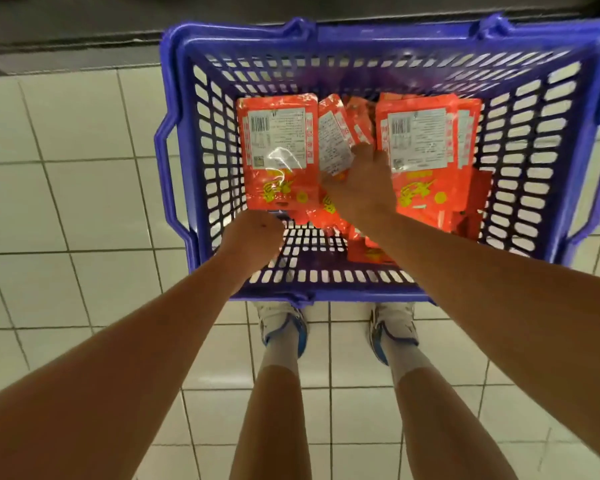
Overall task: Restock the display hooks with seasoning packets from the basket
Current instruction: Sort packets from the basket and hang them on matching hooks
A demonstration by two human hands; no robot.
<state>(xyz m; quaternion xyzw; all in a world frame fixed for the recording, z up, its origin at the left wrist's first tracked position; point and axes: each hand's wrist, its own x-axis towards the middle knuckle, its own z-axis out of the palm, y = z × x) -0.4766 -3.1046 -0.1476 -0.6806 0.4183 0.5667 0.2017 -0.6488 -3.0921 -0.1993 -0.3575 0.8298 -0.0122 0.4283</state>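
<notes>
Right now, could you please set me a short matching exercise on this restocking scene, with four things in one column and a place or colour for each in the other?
Things:
1. basket
2. seasoning packets
3. right hand
4. shoes

Descriptions:
A. white with blue trim, on the tiled floor just behind the basket
B. purple-blue plastic lattice
C. orange-red, lying inside the basket
D. reaching down among the middle packets

Pairs: 1-B, 2-C, 3-D, 4-A
</notes>
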